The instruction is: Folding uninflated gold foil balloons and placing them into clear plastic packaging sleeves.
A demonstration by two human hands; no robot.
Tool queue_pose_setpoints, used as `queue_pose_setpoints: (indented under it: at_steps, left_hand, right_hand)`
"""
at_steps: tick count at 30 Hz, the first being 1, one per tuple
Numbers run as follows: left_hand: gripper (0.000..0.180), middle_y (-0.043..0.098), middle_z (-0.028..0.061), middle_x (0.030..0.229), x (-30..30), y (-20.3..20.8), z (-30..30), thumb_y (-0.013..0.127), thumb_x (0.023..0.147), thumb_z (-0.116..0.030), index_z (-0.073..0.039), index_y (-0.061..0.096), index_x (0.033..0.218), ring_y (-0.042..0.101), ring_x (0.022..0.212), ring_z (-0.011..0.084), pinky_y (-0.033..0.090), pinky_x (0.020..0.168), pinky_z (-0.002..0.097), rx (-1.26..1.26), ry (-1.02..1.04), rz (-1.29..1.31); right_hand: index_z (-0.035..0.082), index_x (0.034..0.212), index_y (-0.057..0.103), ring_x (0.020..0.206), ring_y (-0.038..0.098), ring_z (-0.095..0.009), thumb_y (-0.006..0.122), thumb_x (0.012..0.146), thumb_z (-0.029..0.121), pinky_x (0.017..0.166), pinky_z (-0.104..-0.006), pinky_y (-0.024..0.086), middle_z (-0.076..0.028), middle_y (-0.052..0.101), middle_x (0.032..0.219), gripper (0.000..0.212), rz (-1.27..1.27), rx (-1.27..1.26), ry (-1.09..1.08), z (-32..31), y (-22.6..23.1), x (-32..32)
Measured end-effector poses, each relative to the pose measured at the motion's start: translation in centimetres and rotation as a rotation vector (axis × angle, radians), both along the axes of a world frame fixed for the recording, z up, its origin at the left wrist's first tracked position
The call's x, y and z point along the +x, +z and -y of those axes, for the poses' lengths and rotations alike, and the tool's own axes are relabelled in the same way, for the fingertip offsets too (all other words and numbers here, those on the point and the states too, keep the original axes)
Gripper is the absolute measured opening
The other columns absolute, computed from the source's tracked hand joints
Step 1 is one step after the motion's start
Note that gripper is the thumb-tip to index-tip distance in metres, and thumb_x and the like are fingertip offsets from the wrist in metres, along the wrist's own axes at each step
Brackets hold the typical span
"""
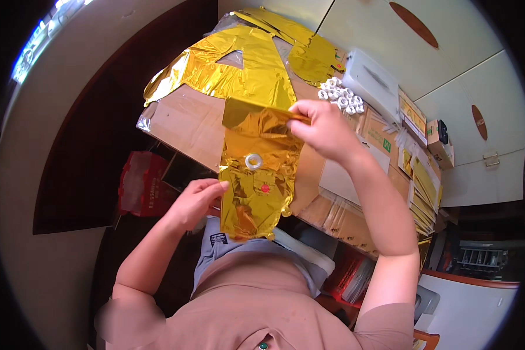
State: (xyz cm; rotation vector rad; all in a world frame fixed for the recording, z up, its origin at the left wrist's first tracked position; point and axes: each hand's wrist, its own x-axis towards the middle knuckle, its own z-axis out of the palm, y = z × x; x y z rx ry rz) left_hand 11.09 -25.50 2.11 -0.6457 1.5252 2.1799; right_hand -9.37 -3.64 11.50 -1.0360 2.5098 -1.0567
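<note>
A shiny gold foil balloon [259, 140], flat and partly folded, hangs between my hands over the table's near edge. My right hand [321, 129] pinches its upper right edge between thumb and fingers. Lower down, my left hand [197, 204] has its thumb and fingers closed on the foil's left edge. A small white ring of ribbon [253, 161] lies on the middle of the foil, with a small red mark beneath it. Beyond, a larger flat gold foil balloon [233, 61] spreads over the table, and another gold foil piece [315, 55] lies at the back.
Several white ribbon rings [341, 96] are heaped by a clear plastic box [372, 81]. Cardboard [186, 116] covers the table. Flat gold packets [423, 195] stand at the right, near a small carton [440, 143]. A red container [141, 184] sits low at the left.
</note>
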Motion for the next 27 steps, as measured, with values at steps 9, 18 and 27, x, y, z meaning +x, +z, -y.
queue_pose_setpoints:
  at_steps: [9, 18, 27]
  left_hand:
    - [0.013, 0.068, 0.0108, 0.092, -2.9, 2.9, -0.3, 0.074, 0.086, -0.014, -0.004, 0.072, 0.094, 0.067, 0.087, 0.0285, 0.053, 0.079, 0.0383, -1.384, -0.127, -0.938]
    - [0.024, 0.068, 0.0090, 0.114, -7.6, -0.4, -2.2, 0.071, 0.087, -0.013, -0.004, 0.071, 0.109, 0.063, 0.106, 0.0278, 0.048, 0.094, 0.0414, -1.454, -0.261, -1.218]
    - [0.031, 0.063, 0.0055, 0.108, -7.9, -0.3, -2.9, 0.075, 0.081, -0.017, -0.009, 0.071, 0.111, 0.060, 0.101, 0.0258, 0.046, 0.090, 0.0418, -1.545, -0.233, -1.308]
  right_hand:
    - [0.001, 0.094, 0.072, 0.078, 0.055, -0.006, 0.073, 0.090, 0.010, 0.075, -0.0253, 0.045, 0.003, 0.067, 0.083, 0.010, 0.402, -0.034, -0.044, -0.3, -3.3, -8.2]
    - [0.002, 0.096, 0.071, 0.078, 0.055, -0.006, 0.072, 0.091, 0.011, 0.076, -0.0249, 0.045, 0.004, 0.067, 0.084, 0.011, 0.383, -0.031, -0.010, 0.0, -3.0, -8.4]
    - [0.001, 0.096, 0.071, 0.079, 0.056, -0.005, 0.072, 0.091, 0.010, 0.075, -0.0239, 0.045, 0.004, 0.067, 0.085, 0.010, 0.386, -0.076, -0.001, -0.6, -3.4, -9.0]
